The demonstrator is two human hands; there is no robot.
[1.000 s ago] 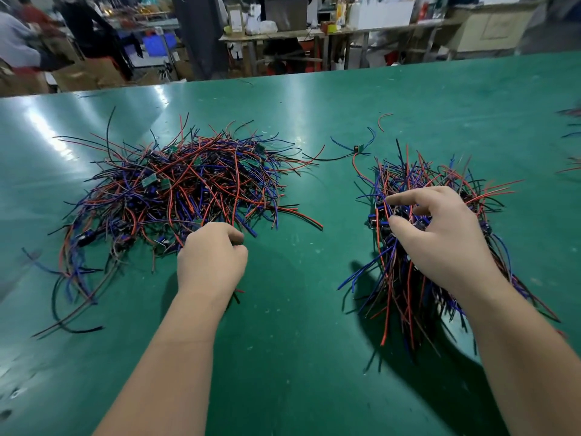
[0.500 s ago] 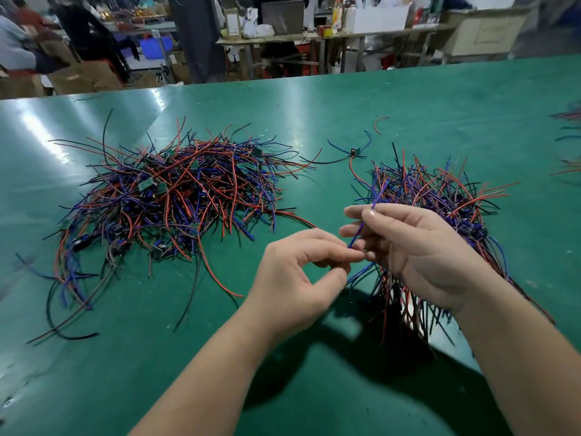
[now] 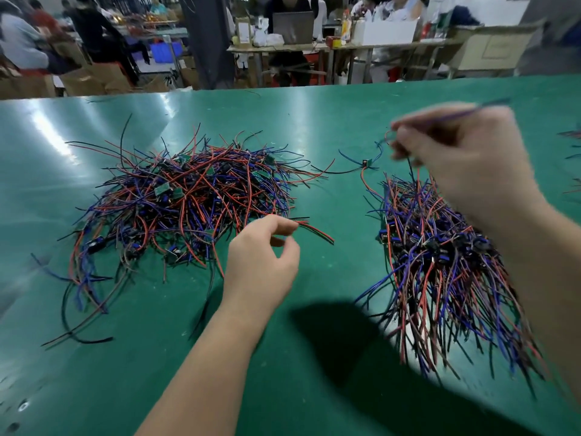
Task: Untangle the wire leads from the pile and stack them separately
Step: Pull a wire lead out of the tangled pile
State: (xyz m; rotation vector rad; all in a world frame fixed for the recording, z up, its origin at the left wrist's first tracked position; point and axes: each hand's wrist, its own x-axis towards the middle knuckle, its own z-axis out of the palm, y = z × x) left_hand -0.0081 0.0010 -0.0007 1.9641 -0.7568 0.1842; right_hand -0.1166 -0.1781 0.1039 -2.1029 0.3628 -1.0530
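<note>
On green bench [image 3: 151,372], L part: tangled pile [image 3: 188,202] of red, blue/purple + blk wire leads, w/ small green boards and blk connectors mixed in. Strands stick out all ways, and a few long blk ones trail off at near-L edge.
On bench, R part: sorted stack [image 3: 440,262], leads roughly parallel, blk connectors bunched mid-stack, free ends fanning toward viewer. Well apart from tangled pile.
Between heaps, far side: loose lead [image 3: 366,163] w/ tiny board, flat on bench, just beyond sorted stack. Can't tell if its red strand touches the stack.
Left hand [image 3: 261,265]: low, just beside near-R edge of tangled pile, next to two red strands [image 3: 317,231]. Fingers loosely curled, thumb + index apart, nothing seen in grip.
Right hand [image 3: 465,162]: raised over far end of sorted stack, motion-blurred. Fingertips pressed together, pinching held lead [image 3: 465,114].
Held lead: purple strand runs across top of hand, out to upper R. Dark strands dangle under fingertips toward stack. Connector not made out.
Shadow: dark patch on bench between the forearms.
Bkgd: laptop [image 3: 293,26] + white box [image 3: 390,31] on far tables, cardboard boxes [image 3: 94,80] at L, ppl at benches, all blurry.
</note>
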